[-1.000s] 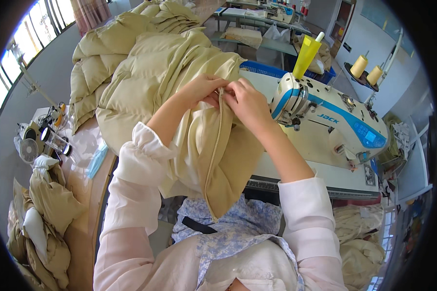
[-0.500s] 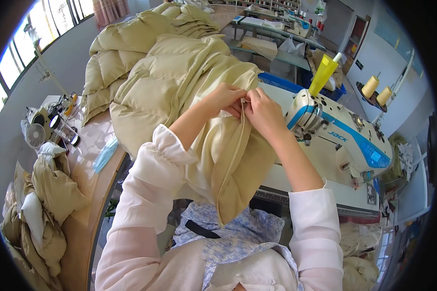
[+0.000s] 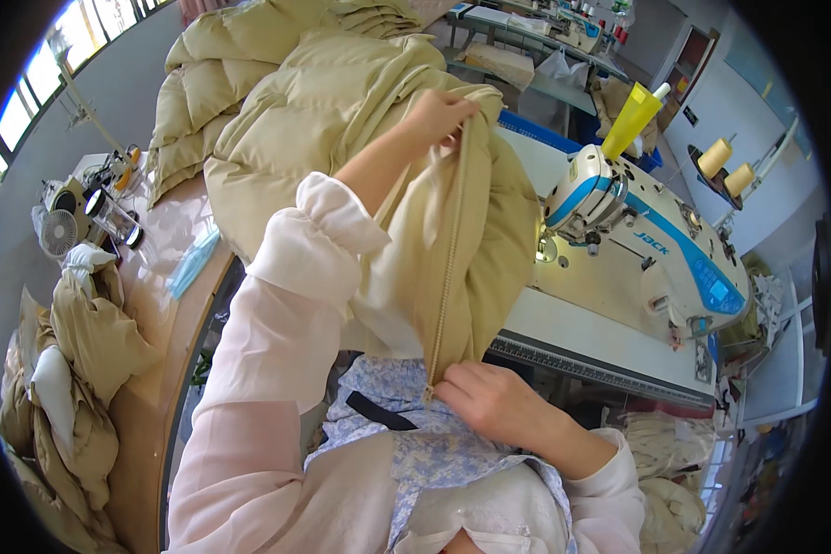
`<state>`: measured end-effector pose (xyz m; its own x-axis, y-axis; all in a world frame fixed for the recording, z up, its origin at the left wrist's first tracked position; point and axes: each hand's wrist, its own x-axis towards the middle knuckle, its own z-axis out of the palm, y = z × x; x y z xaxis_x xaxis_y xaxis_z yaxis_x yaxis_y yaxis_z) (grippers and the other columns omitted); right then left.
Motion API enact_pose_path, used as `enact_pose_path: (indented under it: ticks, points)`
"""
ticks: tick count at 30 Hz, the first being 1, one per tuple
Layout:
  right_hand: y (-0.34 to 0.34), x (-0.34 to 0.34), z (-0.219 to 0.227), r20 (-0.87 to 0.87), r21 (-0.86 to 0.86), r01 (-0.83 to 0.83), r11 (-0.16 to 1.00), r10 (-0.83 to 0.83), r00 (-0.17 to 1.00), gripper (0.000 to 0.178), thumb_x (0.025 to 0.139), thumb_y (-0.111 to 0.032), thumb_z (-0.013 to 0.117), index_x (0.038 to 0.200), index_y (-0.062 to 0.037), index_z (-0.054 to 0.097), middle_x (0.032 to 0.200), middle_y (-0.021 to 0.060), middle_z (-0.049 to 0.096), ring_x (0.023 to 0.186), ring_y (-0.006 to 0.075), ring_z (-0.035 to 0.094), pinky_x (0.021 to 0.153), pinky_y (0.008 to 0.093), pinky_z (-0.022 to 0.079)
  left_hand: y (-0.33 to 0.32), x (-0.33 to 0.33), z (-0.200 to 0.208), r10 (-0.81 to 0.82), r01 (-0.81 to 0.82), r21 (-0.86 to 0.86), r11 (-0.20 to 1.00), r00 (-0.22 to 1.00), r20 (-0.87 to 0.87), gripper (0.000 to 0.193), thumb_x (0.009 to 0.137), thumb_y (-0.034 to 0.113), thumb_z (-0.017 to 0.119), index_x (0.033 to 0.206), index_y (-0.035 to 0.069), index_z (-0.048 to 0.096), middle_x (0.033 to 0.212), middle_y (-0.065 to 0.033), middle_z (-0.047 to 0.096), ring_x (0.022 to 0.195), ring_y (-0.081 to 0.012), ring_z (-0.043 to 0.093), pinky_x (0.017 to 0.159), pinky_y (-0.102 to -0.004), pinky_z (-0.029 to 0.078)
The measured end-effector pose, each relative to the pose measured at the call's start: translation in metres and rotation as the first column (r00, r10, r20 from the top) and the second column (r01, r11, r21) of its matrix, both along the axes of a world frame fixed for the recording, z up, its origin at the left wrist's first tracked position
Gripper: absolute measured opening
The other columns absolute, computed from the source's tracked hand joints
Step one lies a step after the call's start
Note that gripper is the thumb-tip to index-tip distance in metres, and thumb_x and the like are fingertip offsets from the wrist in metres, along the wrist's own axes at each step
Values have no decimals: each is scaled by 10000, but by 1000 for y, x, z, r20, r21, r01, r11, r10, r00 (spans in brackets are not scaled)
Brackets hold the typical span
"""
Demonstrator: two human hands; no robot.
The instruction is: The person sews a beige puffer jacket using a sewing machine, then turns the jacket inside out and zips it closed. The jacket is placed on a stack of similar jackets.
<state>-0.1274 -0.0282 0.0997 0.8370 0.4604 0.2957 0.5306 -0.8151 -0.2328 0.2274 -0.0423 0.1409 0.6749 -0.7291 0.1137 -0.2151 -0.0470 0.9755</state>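
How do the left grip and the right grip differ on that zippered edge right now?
The left grip is at the far part of the zipper; the right grip is by its near end. The left grip is stretched out over the puffy garment, while the right grip sits close to the body, beside the blue patterned cloth. Both grips hold the same garment's edge.

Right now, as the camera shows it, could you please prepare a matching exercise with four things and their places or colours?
1. left hand
2. right hand
3. face mask
4. thread cones

A. light blue, on the table
B. at the lower end of the zipper
C. yellow, at the picture's right
D. at the zipper's upper part

Pairs: 1-D; 2-B; 3-A; 4-C
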Motion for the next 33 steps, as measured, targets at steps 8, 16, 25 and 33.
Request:
enact_pose_path:
  ticks: [8, 16, 25, 33]
  points:
    - [-33, -24, -20, -313, 347, 425, 836, -324, 893, 134, 908, -137, 674, 912, -13, 726, 793, 106, 704, 683, 200, 682, 643, 306, 543, 110, -131, -53, -144, 214, -122, 969, 894, 423, 316, 1017, 286, 583, 1110, 10, 707, 982, -173, 691, 920, -261, 661, 841, -333, 514]
    - [-38, 79, 29, -434, 742, 465, 483, -182, 882, 300, 1049, -231, 516, 1150, 10, 663, 844, 84, 711, 668, 86, 626, 620, 221, 509, 296, -121, -161, 713, -771, -136, 623, 487, 505, 422, 846, 65, 738, 1249, 43, 612, 1094, -98, 610, 975, -210, 611, 807, -309, 511]
    - [-39, 270, -6, 321, 390, 69, 918, -206, 924, 303, 969, -217, 586, 1190, -24, 660, 1093, 142, 693, 1074, 310, 630, 831, 432, 548, 276, -63, -208, 847, -774, -367, 516, 397, 354, 392, 910, -53, 535, 1300, -27, 567, 1288, -183, 585, 1260, -358, 513, 1069, -382, 399]
    - [-86, 316, 19, -528, 530, 607, 592, -329, 783, 440, 1014, -416, 554, 879, -5, 633, 674, 96, 679, 486, 149, 635, 431, 277, 486, 434, -50, -170, 749, -550, -574, 607, 638, 180, 354, 987, 192, 600, 1279, -4, 559, 1220, -117, 650, 1060, -224, 650, 915, -385, 545]
